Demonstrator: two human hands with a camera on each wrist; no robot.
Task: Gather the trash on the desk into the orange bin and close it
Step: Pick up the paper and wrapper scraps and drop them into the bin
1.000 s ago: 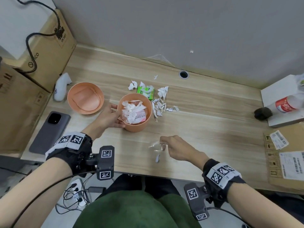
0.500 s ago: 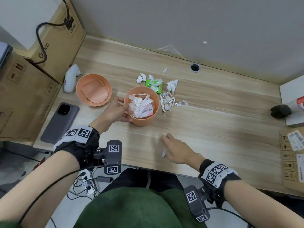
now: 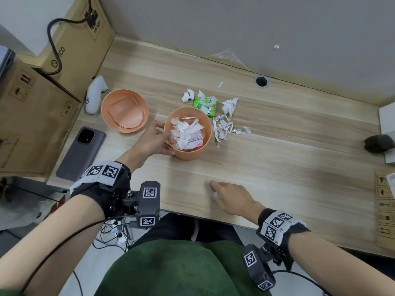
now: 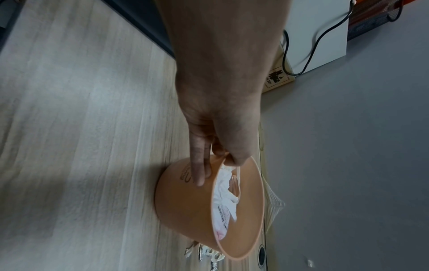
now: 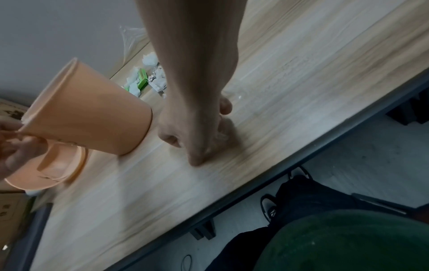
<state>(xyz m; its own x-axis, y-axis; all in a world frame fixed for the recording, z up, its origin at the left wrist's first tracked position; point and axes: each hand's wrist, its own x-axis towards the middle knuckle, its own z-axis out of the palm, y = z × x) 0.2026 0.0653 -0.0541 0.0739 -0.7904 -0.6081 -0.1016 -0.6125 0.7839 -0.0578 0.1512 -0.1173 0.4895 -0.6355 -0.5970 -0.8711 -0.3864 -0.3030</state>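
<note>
The orange bin (image 3: 188, 153) stands mid-desk, filled with white paper and wrappers. My left hand (image 3: 156, 139) grips its near-left rim, thumb inside and fingers on the outer wall (image 4: 185, 210). The bin's orange lid (image 3: 125, 111) lies upside down to the left. Loose trash (image 3: 224, 122) with a green packet (image 3: 205, 106) lies behind and right of the bin. My right hand (image 3: 222, 193) rests near the desk's front edge, its fingers (image 5: 195, 157) curled over a small white scrap (image 3: 214, 195) that is mostly hidden.
A grey phone (image 3: 81, 152) and a white handheld device (image 3: 95, 94) lie left of the lid, beside stacked cardboard boxes (image 3: 32, 116). A black object (image 3: 379, 144) sits at the right edge. A cable hole (image 3: 261, 81) is near the wall.
My right hand came down from holding a clear wrapper above the desk and now covers the small scrap. The left hand stays on the bin rim.
</note>
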